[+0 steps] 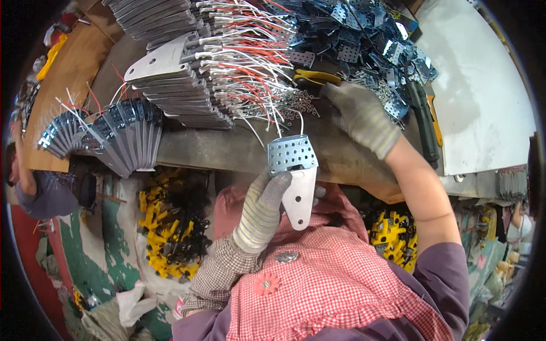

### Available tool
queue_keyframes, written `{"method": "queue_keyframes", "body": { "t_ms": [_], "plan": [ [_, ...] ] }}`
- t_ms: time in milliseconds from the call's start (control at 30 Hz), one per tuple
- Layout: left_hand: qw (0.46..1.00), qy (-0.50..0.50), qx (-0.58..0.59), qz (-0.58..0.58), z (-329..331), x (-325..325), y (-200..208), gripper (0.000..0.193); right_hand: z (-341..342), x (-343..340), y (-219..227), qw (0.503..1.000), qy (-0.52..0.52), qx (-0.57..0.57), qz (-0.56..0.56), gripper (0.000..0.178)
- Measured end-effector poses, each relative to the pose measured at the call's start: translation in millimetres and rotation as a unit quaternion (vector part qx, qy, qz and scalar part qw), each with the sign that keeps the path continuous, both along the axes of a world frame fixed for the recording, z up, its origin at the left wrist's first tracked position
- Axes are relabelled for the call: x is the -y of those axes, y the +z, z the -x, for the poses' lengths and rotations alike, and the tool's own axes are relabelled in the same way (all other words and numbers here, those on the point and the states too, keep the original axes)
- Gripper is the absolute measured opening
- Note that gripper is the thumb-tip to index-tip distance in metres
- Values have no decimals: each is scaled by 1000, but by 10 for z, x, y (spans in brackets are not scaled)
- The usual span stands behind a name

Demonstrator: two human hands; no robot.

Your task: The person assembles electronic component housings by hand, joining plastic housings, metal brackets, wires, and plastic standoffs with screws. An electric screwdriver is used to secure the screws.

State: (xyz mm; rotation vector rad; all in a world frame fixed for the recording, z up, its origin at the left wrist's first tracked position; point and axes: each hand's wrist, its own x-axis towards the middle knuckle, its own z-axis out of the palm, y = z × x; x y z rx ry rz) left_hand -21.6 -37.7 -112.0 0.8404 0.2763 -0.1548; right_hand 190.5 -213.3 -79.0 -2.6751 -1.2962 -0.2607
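Note:
My left hand (261,210), in a striped work glove, is closed around a flat silver metal plate (299,202). The plate has round holes and a narrow rounded lower end. A blue-tinted perforated metal cover (292,154) sits on its wide upper end, with white wires coming out above. My gloved right hand (364,116) is over the bench, its fingers stretched left and somewhat apart, with nothing visible in them. Just beyond its fingertips lie yellow-handled pliers (318,75). Left of it are small loose nuts (298,103).
Stacked silver plates (176,91) with red and white wires (244,62) stand at the back. Perforated covers (352,34) are heaped behind my right hand. Fanned assemblies (128,133) stand left. A dark-green-handled tool (422,122) lies right, beside a white board (483,85). Yellow parts (165,227) are below the bench.

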Motion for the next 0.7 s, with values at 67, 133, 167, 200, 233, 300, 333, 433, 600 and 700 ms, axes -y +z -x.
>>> {"method": "queue_keyframes", "body": {
  "t_ms": [67,133,167,200,233,300,333,433,600,700],
  "plan": [
    [1000,6,1,9,-11,-27,-43,60,246,2,177,988,20,-95,-117,23],
    [1000,1,1,19,16,8,-26,57,593,34,197,903,43,-282,-322,23],
    [1000,-7,-12,3,2,40,27,53,737,38,178,835,47,-365,-408,22],
    [999,-9,-26,-17,-4,51,55,48,794,-51,76,852,101,-297,-419,25],
    [999,-13,-28,-20,-4,59,-26,48,804,-48,126,908,150,-173,-350,26],
    [997,3,16,-75,-26,85,-181,42,850,-128,50,912,184,-100,-352,27],
    [995,-7,20,-95,-7,95,-220,38,856,-130,4,912,183,-98,-354,27],
    [991,-34,14,-131,-30,141,-138,40,849,-107,-80,923,166,-61,-341,27],
    [990,-101,61,-78,-107,152,6,50,919,21,-77,936,176,10,-304,38],
    [994,-101,45,22,-277,174,229,57,1031,109,-72,943,136,-9,-304,55]
  ]
}}
